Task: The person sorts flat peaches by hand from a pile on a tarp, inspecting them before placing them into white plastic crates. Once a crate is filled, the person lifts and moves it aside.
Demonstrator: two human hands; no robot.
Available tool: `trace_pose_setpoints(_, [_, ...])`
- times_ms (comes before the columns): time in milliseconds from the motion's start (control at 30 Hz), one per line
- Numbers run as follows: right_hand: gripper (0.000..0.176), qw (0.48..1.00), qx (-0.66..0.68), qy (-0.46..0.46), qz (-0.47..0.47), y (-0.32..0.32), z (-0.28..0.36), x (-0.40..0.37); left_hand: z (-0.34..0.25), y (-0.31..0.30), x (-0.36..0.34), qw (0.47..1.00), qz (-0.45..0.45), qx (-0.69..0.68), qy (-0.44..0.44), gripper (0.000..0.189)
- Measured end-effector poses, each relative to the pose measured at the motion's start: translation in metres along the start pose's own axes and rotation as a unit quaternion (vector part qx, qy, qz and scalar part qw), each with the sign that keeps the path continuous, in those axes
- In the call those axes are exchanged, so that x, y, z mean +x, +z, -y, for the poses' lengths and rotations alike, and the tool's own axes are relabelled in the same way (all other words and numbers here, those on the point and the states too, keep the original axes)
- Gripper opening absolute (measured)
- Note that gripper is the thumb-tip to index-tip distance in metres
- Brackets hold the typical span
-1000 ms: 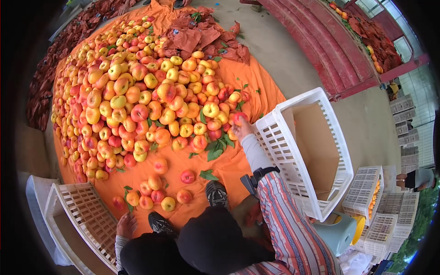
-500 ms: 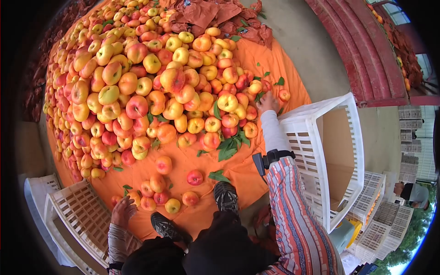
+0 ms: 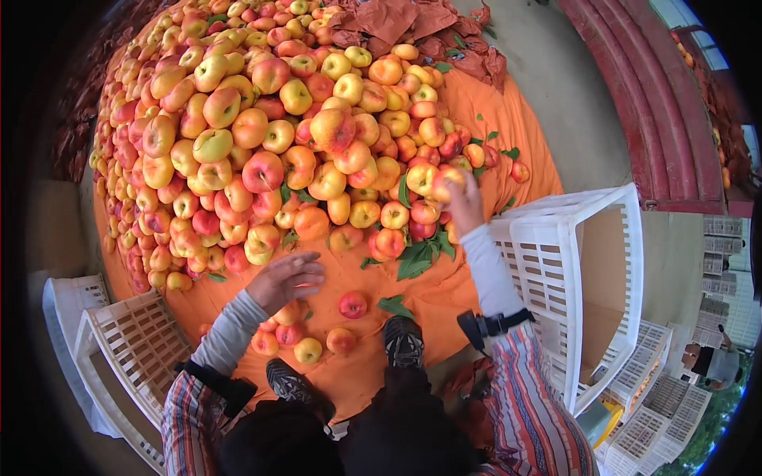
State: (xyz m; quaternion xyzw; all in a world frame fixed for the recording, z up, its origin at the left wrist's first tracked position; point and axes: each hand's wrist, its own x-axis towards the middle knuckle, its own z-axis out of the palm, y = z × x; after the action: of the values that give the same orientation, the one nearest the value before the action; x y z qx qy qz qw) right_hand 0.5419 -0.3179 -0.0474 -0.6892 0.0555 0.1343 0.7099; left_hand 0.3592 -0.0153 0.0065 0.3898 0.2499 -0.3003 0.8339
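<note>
A big heap of yellow-and-red flat peaches [image 3: 262, 170] spreads over an orange cloth [image 3: 429, 301]. At the heap's right edge, my right hand [image 3: 468, 205] has its fingers curled around a yellow-red peach [image 3: 447, 183]. My left hand [image 3: 284, 281] hovers over the cloth at the front of the heap, fingers stretched out and holding nothing. Below it lie several loose peaches [image 3: 309, 350], partly hidden by the hand. A single red peach [image 3: 353, 305] rests apart, left of some green leaves [image 3: 395, 306].
White plastic crates stand at my right [image 3: 548, 270] and left [image 3: 131, 349]. Reddish crumpled paper [image 3: 397, 24] lies behind the heap. A red metal stepped edge [image 3: 635, 95] is at upper right. Stacked crates [image 3: 647, 420] and another person [image 3: 710, 361] are far right.
My left hand has risen from beside the left crate and moved right, over the cloth. My right hand has shifted down from the heap's far right edge and now grips a peach.
</note>
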Motion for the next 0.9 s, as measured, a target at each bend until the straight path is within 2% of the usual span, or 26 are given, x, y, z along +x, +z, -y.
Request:
trace_pose_setpoints(33, [0.044,0.995,-0.009,0.037,0.089,0.013,0.008,-0.018,0.001,0.011,0.010,0.999,0.010,-0.039,-0.007,0.047])
trace_pose_setpoints(100, [0.048,0.959,-0.061,-0.016,0.275,0.039,0.027,-0.035,-0.001,0.037,0.026,0.989,0.027,-0.145,-0.027,0.048])
trace_pose_setpoints(133, [0.053,0.959,-0.144,-0.074,0.232,0.042,0.027,-0.025,-0.003,0.042,0.030,0.979,0.035,-0.196,-0.037,0.049])
trace_pose_setpoints(167, [0.056,0.938,-0.279,-0.149,0.141,0.042,0.033,-0.003,0.002,0.035,0.038,0.981,0.012,-0.189,-0.043,0.047])
trace_pose_setpoints(200, [0.056,0.921,-0.331,-0.202,0.026,0.042,0.030,0.023,0.013,0.021,0.050,0.982,-0.012,-0.181,-0.049,0.046])
trace_pose_setpoints(233, [0.053,0.895,-0.369,-0.250,-0.035,0.035,0.015,0.058,0.018,0.012,0.058,0.983,-0.036,-0.172,-0.053,0.044])
trace_pose_setpoints(300, [0.061,0.847,-0.461,-0.252,-0.086,0.038,0.017,0.100,0.014,0.012,0.060,0.980,-0.064,-0.180,-0.056,0.037])
trace_pose_setpoints(333, [0.065,0.837,-0.498,-0.215,-0.074,0.041,0.016,0.119,0.014,0.013,0.058,0.978,-0.071,-0.188,-0.052,0.036])
trace_pose_setpoints(433, [0.061,0.786,-0.588,-0.177,-0.070,0.054,0.003,0.155,0.020,0.014,0.055,0.969,-0.097,-0.222,-0.042,0.032])
trace_pose_setpoints(533, [0.059,0.763,-0.616,-0.167,-0.098,0.056,-0.004,0.158,0.021,0.014,0.060,0.962,-0.097,-0.251,-0.047,0.033])
trace_pose_setpoints(633, [0.058,0.816,-0.535,-0.208,-0.073,0.044,-0.003,0.157,0.024,0.013,0.062,0.967,-0.061,-0.244,-0.033,0.030])
trace_pose_setpoints(667, [0.051,0.851,-0.442,-0.275,-0.073,0.041,-0.003,0.156,0.023,0.012,0.061,0.970,-0.046,-0.237,-0.032,0.028])
trace_pose_setpoints(700, [0.047,0.934,-0.276,-0.224,-0.032,0.036,-0.002,0.155,0.021,0.011,0.058,0.972,-0.031,-0.229,-0.029,0.026])
trace_pose_setpoints(733, [0.044,0.982,-0.100,-0.162,0.011,0.033,0.002,0.146,0.019,0.012,0.056,0.975,-0.018,-0.222,-0.026,0.024])
trace_pose_setpoints(767, [0.041,0.991,0.081,-0.092,0.055,0.032,0.009,0.132,0.018,0.012,0.057,0.975,0.006,-0.220,-0.010,0.021])
trace_pose_setpoints(833, [0.041,0.959,0.238,0.036,0.150,0.031,0.026,0.094,0.018,0.012,0.054,0.975,0.046,-0.217,0.018,0.019])
trace_pose_setpoints(867, [0.043,0.923,0.314,0.101,0.197,0.035,0.038,0.074,0.014,0.016,0.052,0.981,0.049,-0.183,0.041,0.021])
trace_pose_setpoints(900, [0.048,0.902,0.350,0.110,0.230,0.041,0.043,0.059,0.008,0.022,0.049,0.985,0.048,-0.151,0.065,0.025])
